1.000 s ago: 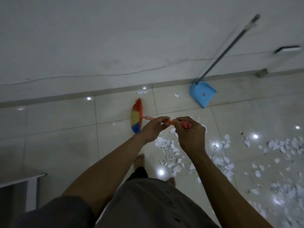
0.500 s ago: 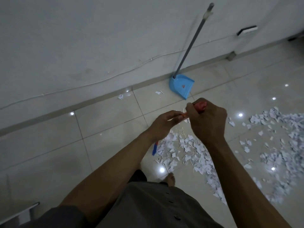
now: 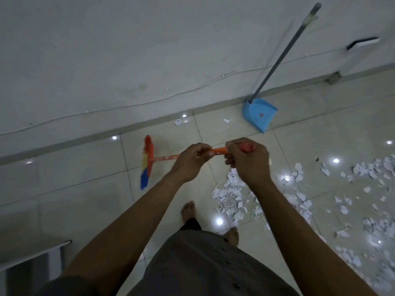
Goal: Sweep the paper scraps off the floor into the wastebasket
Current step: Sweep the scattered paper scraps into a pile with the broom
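Now both grips, left hand (image 3: 192, 161) and right hand (image 3: 249, 162), curl round the broom (image 3: 148, 165), mid-sweep; next its head probably must swing right into the paper scraps (image 3: 233, 194).

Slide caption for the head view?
Left hand and right hand grip the broom; paper scraps strewn right, dustpan against wall.

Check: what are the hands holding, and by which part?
Both hold the broom by its orange handle. The right hand grips the top end, and the left hand grips the shaft just below it, toward the bristles.
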